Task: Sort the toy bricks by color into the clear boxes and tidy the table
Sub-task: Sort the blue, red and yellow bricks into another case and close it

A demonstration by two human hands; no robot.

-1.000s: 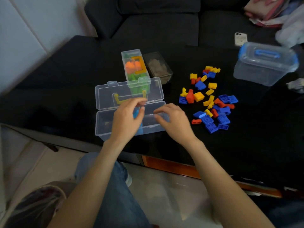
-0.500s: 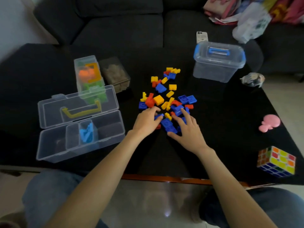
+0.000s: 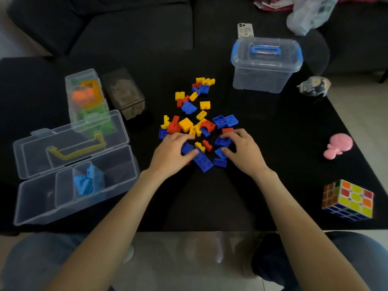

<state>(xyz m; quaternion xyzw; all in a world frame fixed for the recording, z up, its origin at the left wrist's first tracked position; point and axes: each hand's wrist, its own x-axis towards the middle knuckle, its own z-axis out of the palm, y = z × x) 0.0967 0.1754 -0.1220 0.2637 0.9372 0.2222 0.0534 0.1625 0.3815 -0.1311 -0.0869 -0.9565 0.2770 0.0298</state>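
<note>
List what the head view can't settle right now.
- Head view: bricks under the left hand and right hand; the fingers hide each grip.
- Contents of the smoky dark plastic box: tint obscures them.
- Crumpled white plastic bag: cut off by the top edge.

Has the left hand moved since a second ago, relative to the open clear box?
Yes. The left hand has left the open clear box and gone right, to the near edge of the brick pile, where it grips a blue brick.
</note>
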